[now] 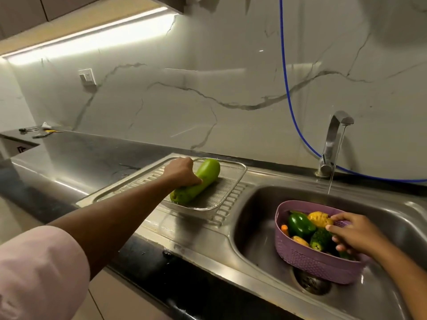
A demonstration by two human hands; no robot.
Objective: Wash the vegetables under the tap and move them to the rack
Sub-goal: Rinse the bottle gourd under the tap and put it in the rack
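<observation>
The left hand (182, 172) is gripping the long green gourd (196, 180), fingers curled over its middle, and the gourd is lying diagonally in the mesh rack (227, 192), which is sitting on the ribbed draining board (129, 184) left of the sink (251, 229). That gourd is the one vegetable in the rack. Over in the basin, the right hand (353, 234) is reaching into the purple basket (307, 257), fingers curling round a yellow vegetable (320, 219) at the far rim. Also sitting in the basket: one green capsicum (299, 225), one knobbly dark green gourd (320, 239), a second yellow piece (300, 241) and one orange carrot (284, 228) peeking at the left wall. The tap (332, 144) is running, its thin stream falling just behind the basket.
</observation>
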